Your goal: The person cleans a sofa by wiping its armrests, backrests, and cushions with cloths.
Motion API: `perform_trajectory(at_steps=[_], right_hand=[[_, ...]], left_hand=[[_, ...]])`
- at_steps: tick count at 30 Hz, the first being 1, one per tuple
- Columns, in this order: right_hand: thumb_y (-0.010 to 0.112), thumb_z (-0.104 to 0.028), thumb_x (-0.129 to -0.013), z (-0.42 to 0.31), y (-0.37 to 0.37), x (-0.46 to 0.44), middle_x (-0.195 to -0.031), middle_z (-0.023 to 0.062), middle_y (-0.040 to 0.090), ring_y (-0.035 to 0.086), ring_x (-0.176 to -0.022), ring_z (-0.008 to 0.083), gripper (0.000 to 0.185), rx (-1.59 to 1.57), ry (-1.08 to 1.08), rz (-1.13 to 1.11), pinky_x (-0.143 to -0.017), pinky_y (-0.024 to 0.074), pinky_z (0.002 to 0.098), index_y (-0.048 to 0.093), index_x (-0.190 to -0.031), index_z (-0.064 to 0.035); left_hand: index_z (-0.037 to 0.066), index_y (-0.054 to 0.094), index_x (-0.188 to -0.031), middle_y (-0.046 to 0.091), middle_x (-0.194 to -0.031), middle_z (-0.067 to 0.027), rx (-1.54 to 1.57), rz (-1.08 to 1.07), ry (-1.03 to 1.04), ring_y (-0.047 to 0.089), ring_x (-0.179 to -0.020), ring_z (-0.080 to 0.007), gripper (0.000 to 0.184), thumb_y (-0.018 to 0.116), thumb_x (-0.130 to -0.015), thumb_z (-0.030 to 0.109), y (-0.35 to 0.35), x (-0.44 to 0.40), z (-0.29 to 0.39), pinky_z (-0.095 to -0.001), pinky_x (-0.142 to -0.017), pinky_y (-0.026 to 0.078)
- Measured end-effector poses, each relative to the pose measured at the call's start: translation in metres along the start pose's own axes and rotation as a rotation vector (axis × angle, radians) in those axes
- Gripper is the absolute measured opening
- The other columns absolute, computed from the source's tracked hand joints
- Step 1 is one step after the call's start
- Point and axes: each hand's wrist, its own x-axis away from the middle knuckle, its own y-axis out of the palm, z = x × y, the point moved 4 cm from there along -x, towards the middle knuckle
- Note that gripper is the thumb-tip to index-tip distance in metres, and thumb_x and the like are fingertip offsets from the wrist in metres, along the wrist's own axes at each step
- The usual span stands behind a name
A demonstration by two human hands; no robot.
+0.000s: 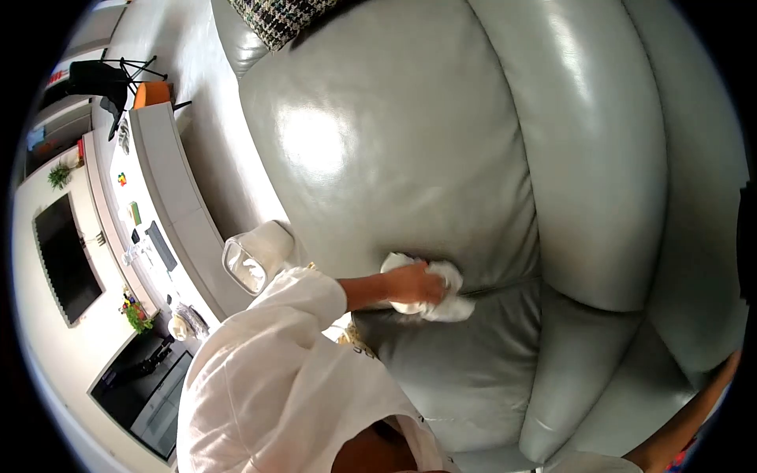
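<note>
Left hand (414,284) clasped a white cloth (451,309) on the grey sofa (378,181).
The grip was bunched over the cloth, which spilled out beside it near the cushion seam (501,288); it looked light, soft and hard to damage, probably best held by its gathered middle. The right hand was out of view, so its grip could not be told.

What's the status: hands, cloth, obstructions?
Left hand gripping white cloth; right hand out of frame. Cloth bunched on grey sofa seat. Patterned cushion at top of view, apart from cloth.
</note>
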Motion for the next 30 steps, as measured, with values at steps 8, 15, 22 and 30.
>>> perform_trajectory(at_steps=[8,15,22,30], right_hand=[[0.038,-0.014,-0.097,0.000,-0.016,-0.007,-0.105,0.0254,0.058,0.055,-0.097,0.0373,0.032,-0.013,-0.016,0.045,-0.087,0.0449,0.0424,0.055,-0.108,0.0103],[0.038,-0.012,-0.097,0.004,-0.021,-0.018,-0.103,0.0260,0.058,0.056,-0.095,0.0377,0.031,-0.013,-0.071,0.074,-0.086,0.0453,0.0428,0.056,-0.106,0.0108],[0.038,-0.011,-0.097,-0.006,-0.011,-0.034,-0.102,0.0265,0.058,0.056,-0.093,0.0381,0.030,-0.030,-0.124,0.059,-0.085,0.0458,0.0433,0.056,-0.105,0.0113],[0.038,-0.010,-0.097,0.008,-0.015,-0.036,-0.100,0.0272,0.058,0.056,-0.091,0.0385,0.029,-0.035,-0.187,0.078,-0.083,0.0464,0.0438,0.056,-0.104,0.0118]], left_hand=[[0.010,0.048,-0.127,0.055,-0.118,-0.0114,-0.256,0.831,-0.480,0.051,-0.110,-0.0316,0.054,0.064,-0.075,0.009,-0.188,0.038,-0.190,-0.0396,-0.092,0.043],[0.005,0.053,-0.108,0.058,-0.112,-0.0194,-0.165,1.122,-1.610,0.055,-0.103,-0.0384,0.048,0.070,-0.073,0.033,-0.148,0.318,-0.335,-0.0466,-0.088,0.044],[0.001,0.044,-0.130,0.055,-0.121,-0.0150,1.413,1.803,-1.275,0.054,-0.106,-0.0282,0.051,0.038,-0.095,0.037,0.169,0.367,-0.225,-0.0406,-0.095,0.043],[-0.006,0.037,-0.132,0.044,-0.132,-0.0246,0.190,1.186,-1.430,0.040,-0.124,-0.0359,0.055,0.055,-0.081,0.004,0.038,0.283,-0.126,-0.0419,-0.107,0.029]])
